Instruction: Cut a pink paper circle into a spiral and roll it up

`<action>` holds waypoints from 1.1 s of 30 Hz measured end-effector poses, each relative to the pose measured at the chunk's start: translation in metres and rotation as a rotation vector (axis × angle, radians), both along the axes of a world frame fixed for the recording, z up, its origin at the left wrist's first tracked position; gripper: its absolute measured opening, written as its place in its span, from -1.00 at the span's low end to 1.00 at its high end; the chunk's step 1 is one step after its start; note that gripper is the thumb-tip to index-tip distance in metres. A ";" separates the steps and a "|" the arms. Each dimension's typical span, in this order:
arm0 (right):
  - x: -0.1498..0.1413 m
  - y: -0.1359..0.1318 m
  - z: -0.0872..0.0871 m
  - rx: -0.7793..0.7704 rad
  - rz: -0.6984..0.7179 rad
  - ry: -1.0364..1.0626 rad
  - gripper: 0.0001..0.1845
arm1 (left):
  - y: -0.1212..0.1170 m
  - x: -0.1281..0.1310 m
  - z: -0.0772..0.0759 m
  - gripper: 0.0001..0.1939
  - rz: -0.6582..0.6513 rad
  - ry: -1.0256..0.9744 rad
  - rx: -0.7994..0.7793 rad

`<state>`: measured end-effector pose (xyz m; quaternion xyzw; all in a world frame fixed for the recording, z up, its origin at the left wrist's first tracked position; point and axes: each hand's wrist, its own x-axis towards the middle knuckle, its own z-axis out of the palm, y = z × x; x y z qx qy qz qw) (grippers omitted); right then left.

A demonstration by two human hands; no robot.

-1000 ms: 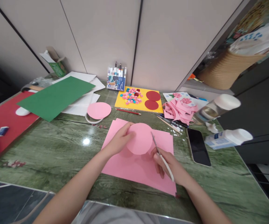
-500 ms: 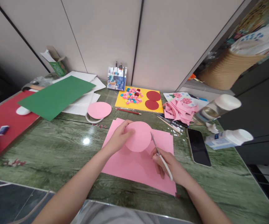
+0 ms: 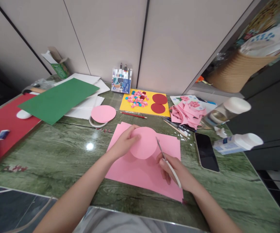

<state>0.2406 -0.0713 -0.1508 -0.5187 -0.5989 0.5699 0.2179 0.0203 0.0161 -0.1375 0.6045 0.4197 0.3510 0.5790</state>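
One round pink paper disc [image 3: 145, 143] is over rectangular pink paper sheets [image 3: 135, 174] near the front edge of the green wood-grained bench [image 3: 64, 161]; I see the left hand [image 3: 125, 141] pinching its left side, probably baring the rim toward white-handled metal scissors [image 3: 172, 170] grasped in the right hand [image 3: 177, 169].

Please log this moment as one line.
left grip: round pink paper disc; right grip: white-handled metal scissors; beneath: rectangular pink paper sheets

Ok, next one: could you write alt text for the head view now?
A left hand holds a pink paper circle and a right hand holds white-handled scissors beside its edge, above pink sheets on a green table. Farther back lie a green sheet and a yellow sheet bearing red circles.
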 end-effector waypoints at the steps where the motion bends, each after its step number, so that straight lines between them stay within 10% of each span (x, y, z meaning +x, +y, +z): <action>1: 0.000 0.000 0.000 0.001 -0.001 0.001 -0.67 | 0.000 0.000 0.000 -0.77 -0.006 0.004 -0.001; 33: -0.003 -0.005 -0.004 0.077 -0.017 0.041 -0.69 | -0.005 0.002 -0.003 -0.76 0.048 0.033 0.152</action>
